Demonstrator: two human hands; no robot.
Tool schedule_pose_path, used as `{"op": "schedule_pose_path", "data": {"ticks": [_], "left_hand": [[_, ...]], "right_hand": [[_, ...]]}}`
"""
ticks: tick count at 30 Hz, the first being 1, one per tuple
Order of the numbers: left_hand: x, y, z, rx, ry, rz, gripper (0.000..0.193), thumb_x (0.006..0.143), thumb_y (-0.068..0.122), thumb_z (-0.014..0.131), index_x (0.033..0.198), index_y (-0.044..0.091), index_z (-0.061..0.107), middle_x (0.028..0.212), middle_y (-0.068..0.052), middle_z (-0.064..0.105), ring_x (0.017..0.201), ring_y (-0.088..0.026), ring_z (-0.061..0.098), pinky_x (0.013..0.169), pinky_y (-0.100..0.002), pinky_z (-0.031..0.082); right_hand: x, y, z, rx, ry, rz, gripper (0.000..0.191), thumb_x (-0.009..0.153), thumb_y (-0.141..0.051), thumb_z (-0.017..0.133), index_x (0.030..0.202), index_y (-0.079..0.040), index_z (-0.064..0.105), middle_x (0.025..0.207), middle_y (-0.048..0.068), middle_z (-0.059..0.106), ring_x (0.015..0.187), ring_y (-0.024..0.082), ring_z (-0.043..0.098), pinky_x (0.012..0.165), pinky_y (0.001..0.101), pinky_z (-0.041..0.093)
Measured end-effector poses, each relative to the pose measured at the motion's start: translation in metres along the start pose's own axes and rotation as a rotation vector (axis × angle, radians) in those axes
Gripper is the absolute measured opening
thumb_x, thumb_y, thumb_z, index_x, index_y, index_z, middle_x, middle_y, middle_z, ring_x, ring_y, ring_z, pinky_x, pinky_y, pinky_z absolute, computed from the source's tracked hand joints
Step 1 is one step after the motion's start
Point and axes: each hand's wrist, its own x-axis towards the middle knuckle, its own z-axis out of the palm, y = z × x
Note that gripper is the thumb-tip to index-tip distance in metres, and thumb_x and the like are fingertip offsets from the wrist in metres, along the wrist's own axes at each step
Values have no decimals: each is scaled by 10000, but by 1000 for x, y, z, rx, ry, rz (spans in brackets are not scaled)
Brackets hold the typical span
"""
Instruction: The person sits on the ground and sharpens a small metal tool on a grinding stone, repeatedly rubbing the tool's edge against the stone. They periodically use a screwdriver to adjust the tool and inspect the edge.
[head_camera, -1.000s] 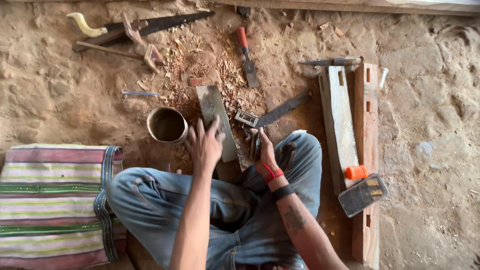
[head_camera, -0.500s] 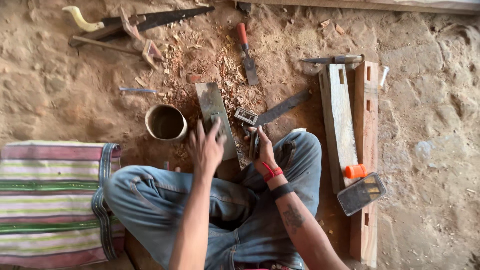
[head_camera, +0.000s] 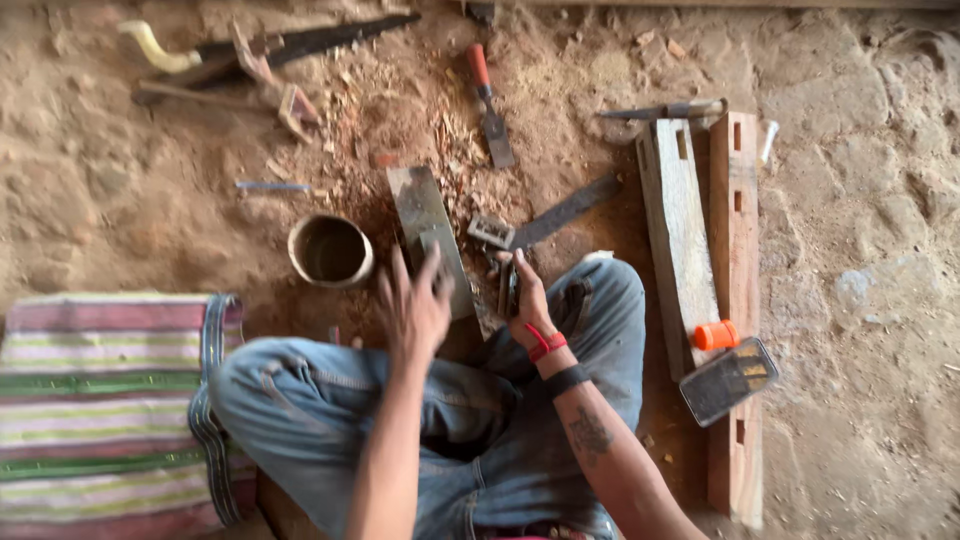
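Left hand (head_camera: 415, 305) spread open, fingers apart, blurred, hovering at the near end of a flat grey sharpening stone (head_camera: 430, 235) lying on the dirt floor (head_camera: 130, 220); grasping nothing. Right hand (head_camera: 527, 300) clenched around a small dark blade (head_camera: 507, 288), held upright just right of the stone. Round cup (head_camera: 331, 250) just left of the left hand. Beyond the right hand, a dark metal strip (head_camera: 560, 212) and a red-handled chisel (head_camera: 487, 100). Well to the right, two wooden planks (head_camera: 700, 220) with an orange cap (head_camera: 716, 335) and a flat tray (head_camera: 729, 380). Striped cloth (head_camera: 100, 400) far left, beside the knee.
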Motion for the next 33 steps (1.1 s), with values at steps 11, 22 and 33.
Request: {"op": "schedule_pose_path", "data": {"ticks": [11, 22, 33], "left_hand": [[-59, -2, 2, -19, -43, 37, 609, 923, 494, 617, 1509, 452, 457, 1662, -126, 280, 1475, -464, 309, 1101, -710, 327], [10, 6, 4, -19, 41, 74, 591, 952, 446, 650, 1513, 412, 465, 1695, -149, 212, 1460, -493, 312, 1129, -693, 306], [38, 14, -16, -44, -41, -64, 616, 945, 438, 645, 1521, 465, 430, 1679, -131, 240, 1471, -475, 305, 1121, -655, 337]], "right_hand": [[2, -1, -3, 3, -2, -25, 429, 995, -543, 566, 1194, -175, 663, 832, 10, 688, 621, 129, 574, 513, 298, 454], [-6, -6, -6, 72, -8, -11, 416, 964, -558, 539, 1161, -200, 618, 809, -18, 673, 585, 132, 558, 478, 302, 425], [-5, -2, -3, 33, -25, -1, 417, 970, -545, 557, 1179, -191, 628, 816, 16, 680, 616, 142, 581, 510, 318, 458]]}}
